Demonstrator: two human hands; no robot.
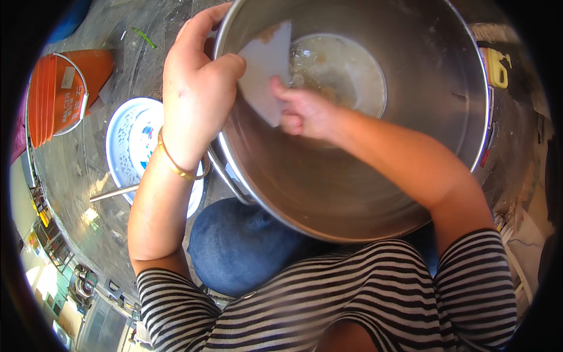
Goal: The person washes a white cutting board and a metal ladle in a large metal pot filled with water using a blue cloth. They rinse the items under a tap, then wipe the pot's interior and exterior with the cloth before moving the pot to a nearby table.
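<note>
A large stainless steel pot (418, 66) tilts towards me above my knees, its mouth facing up at me. My left hand (200, 83) clasps its rim on the left side, thumb over the edge. Inside the pot, my right hand (308, 112) grips a flat white scraper (261, 66) with one straight edge. Brownish residue clings to the scraper's upper corner. Shallow cloudy liquid (338, 75) with bits in it lies on the pot's round bottom. The right hand is slightly blurred, and its fingers partly hide behind the scraper.
Left of the pot, a white patterned basin (127, 132) stands on the dark floor, with a metal rod (112, 192) across its edge. Farther left are nested orange buckets (83, 66). A green strip (145, 37) lies on the floor. Beyond the pot's right rim stands a yellow jug (498, 68).
</note>
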